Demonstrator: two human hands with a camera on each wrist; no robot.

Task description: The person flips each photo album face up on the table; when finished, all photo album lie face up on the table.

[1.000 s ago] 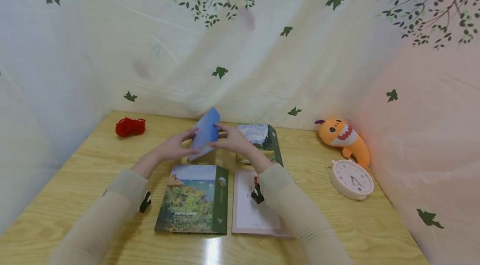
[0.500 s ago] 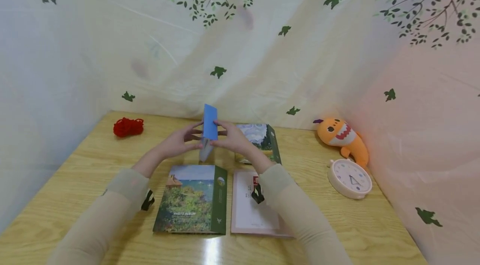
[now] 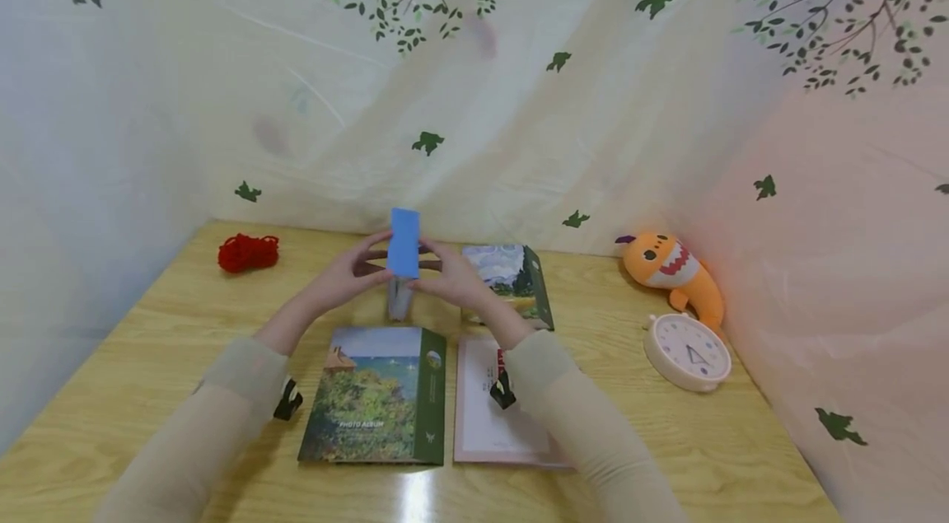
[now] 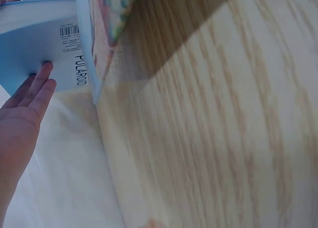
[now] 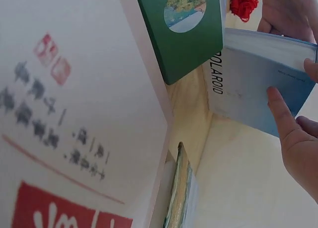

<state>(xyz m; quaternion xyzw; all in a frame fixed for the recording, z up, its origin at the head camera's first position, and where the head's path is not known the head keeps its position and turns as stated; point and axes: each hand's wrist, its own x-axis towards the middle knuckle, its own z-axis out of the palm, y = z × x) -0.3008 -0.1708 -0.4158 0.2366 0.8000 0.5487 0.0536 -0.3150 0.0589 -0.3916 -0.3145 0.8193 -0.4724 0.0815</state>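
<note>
A blue photo album (image 3: pixel 404 243) marked POLAROID stands upright towards the back of the table, its narrow side facing me. My left hand (image 3: pixel 347 276) touches its left side, and straight fingers (image 4: pixel 42 84) lie against the cover in the left wrist view. On the other side, my right hand (image 3: pixel 454 280) presses with an extended index finger (image 5: pixel 282 111), as the right wrist view shows. In front lies a green-spined photo album (image 3: pixel 378 399) with a garden picture. Beside it, a pale pink book (image 3: pixel 482 424) is partly covered by my right sleeve.
Another green-spined album (image 3: pixel 511 276) with a landscape cover lies behind the pink book. Red yarn (image 3: pixel 248 253) sits at the back left. An orange plush shark (image 3: pixel 670 268) and a white clock (image 3: pixel 688 352) occupy the right side. A printed curtain (image 3: pixel 356 119) hangs behind the table.
The blue photo album has turned from a slanted lean to upright, its narrow side swinging round towards me. Both hands have shifted slightly left with it.
</note>
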